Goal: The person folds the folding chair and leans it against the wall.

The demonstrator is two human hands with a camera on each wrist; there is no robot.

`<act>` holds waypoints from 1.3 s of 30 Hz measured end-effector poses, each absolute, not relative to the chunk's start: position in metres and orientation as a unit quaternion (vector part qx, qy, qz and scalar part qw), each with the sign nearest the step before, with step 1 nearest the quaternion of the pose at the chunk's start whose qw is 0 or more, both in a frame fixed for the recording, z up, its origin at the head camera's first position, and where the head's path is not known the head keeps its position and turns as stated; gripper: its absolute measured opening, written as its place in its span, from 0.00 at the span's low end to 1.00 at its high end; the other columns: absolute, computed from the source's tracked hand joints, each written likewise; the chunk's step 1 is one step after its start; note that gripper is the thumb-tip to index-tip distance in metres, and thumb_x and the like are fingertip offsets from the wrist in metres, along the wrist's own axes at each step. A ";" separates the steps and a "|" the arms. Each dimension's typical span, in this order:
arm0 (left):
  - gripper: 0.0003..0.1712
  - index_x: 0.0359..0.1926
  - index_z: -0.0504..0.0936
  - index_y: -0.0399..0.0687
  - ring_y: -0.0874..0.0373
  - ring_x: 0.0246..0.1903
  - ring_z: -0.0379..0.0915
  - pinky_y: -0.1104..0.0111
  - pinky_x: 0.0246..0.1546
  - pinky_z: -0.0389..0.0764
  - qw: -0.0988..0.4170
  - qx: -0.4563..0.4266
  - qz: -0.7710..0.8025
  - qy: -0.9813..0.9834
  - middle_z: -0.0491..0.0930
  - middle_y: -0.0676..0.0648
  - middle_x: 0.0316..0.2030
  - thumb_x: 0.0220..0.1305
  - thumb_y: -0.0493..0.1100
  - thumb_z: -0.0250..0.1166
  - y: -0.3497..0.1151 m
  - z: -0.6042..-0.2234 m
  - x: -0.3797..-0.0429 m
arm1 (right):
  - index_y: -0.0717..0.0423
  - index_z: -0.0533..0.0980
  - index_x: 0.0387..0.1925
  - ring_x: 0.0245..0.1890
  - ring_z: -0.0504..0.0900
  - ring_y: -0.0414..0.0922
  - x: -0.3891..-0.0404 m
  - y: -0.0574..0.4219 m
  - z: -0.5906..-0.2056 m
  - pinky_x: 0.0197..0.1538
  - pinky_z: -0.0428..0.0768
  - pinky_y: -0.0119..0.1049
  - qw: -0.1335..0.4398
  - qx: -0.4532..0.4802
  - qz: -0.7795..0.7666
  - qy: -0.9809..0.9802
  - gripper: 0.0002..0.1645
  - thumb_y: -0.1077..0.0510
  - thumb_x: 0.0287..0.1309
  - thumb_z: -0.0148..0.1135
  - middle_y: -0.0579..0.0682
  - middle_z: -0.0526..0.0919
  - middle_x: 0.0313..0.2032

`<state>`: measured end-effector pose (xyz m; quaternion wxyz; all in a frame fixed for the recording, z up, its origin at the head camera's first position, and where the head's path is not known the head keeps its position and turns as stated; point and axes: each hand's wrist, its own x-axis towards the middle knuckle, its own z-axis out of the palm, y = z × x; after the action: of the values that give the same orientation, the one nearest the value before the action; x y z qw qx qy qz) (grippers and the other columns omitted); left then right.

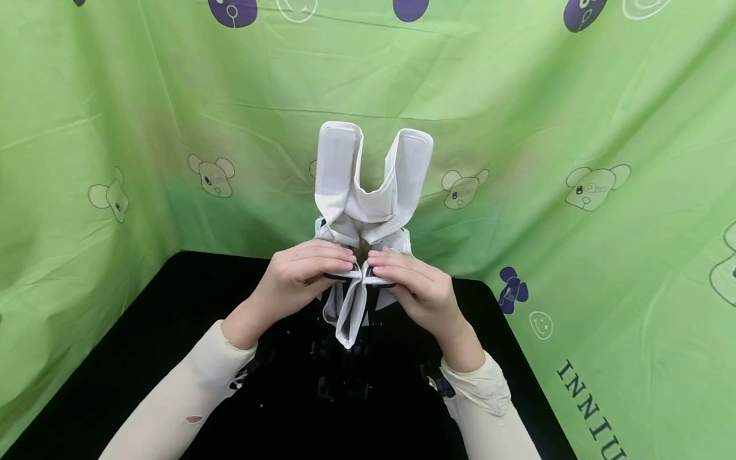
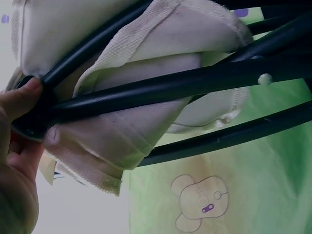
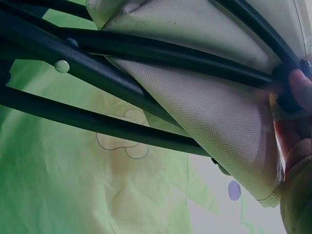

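A folding chair with off-white fabric (image 1: 376,207) and a dark tube frame stands partly folded at the middle of the head view. Two fabric flaps rise from it, and a fold of cloth (image 1: 351,316) hangs between the hands. My left hand (image 1: 296,271) grips its near left corner, fingers over the top. At the near right corner my right hand (image 1: 422,284) holds on the same way. Close up, the left thumb (image 2: 29,95) presses a dark corner joint where tubes (image 2: 146,91) meet; in the right wrist view the right thumb (image 3: 303,90) lies against another joint.
Under the chair is a black-covered table (image 1: 207,300). Green cloth (image 1: 259,83) printed with cartoon animals hangs behind and along both sides. Riveted, crossing dark tubes (image 3: 122,117) fan out below the seat fabric.
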<state>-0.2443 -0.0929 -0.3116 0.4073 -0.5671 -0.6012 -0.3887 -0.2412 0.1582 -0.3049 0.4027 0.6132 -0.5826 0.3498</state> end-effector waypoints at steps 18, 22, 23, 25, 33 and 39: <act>0.14 0.48 0.87 0.39 0.42 0.55 0.81 0.58 0.64 0.78 0.409 -0.561 -0.354 -0.627 0.86 0.40 0.49 0.60 0.29 0.72 -0.098 -0.314 -0.237 | 0.73 0.82 0.46 0.55 0.85 0.60 -0.236 0.163 -0.312 0.63 0.81 0.51 0.413 0.589 0.348 -0.601 0.10 0.69 0.69 0.61 0.66 0.86 0.49; 0.10 0.48 0.87 0.38 0.41 0.54 0.81 0.56 0.64 0.79 0.421 -0.559 -0.355 -0.621 0.86 0.39 0.49 0.66 0.32 0.69 -0.097 -0.314 -0.236 | 0.72 0.82 0.46 0.56 0.84 0.61 -0.235 0.165 -0.312 0.64 0.80 0.50 0.414 0.584 0.349 -0.604 0.10 0.69 0.69 0.61 0.67 0.86 0.49; 0.10 0.48 0.87 0.38 0.40 0.54 0.81 0.56 0.64 0.79 0.422 -0.558 -0.356 -0.619 0.86 0.39 0.49 0.66 0.33 0.69 -0.097 -0.314 -0.235 | 0.72 0.82 0.46 0.56 0.84 0.61 -0.235 0.165 -0.313 0.64 0.80 0.50 0.415 0.583 0.349 -0.605 0.10 0.69 0.69 0.61 0.67 0.86 0.49; 0.10 0.48 0.87 0.37 0.39 0.53 0.81 0.56 0.64 0.79 0.424 -0.558 -0.358 -0.618 0.86 0.38 0.50 0.66 0.33 0.69 -0.097 -0.314 -0.234 | 0.72 0.83 0.46 0.55 0.84 0.61 -0.234 0.165 -0.312 0.64 0.80 0.50 0.417 0.581 0.348 -0.607 0.10 0.69 0.68 0.62 0.67 0.86 0.49; 0.11 0.49 0.87 0.37 0.40 0.55 0.80 0.56 0.63 0.79 0.431 -0.544 -0.370 -0.618 0.86 0.38 0.50 0.66 0.34 0.69 -0.098 -0.317 -0.233 | 0.73 0.83 0.44 0.54 0.85 0.61 -0.231 0.164 -0.313 0.63 0.81 0.48 0.426 0.571 0.352 -0.607 0.10 0.67 0.68 0.63 0.69 0.85 0.49; 0.13 0.48 0.87 0.36 0.39 0.54 0.80 0.55 0.63 0.79 0.442 -0.528 -0.376 -0.620 0.86 0.38 0.49 0.63 0.34 0.72 -0.101 -0.318 -0.232 | 0.74 0.83 0.44 0.54 0.84 0.60 -0.230 0.165 -0.314 0.64 0.80 0.45 0.436 0.565 0.349 -0.607 0.11 0.66 0.68 0.63 0.69 0.85 0.48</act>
<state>-0.2317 -0.1008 -0.3185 0.4415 -0.5280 -0.6201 -0.3765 -0.2303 0.1650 -0.3143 0.4360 0.5653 -0.6071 0.3490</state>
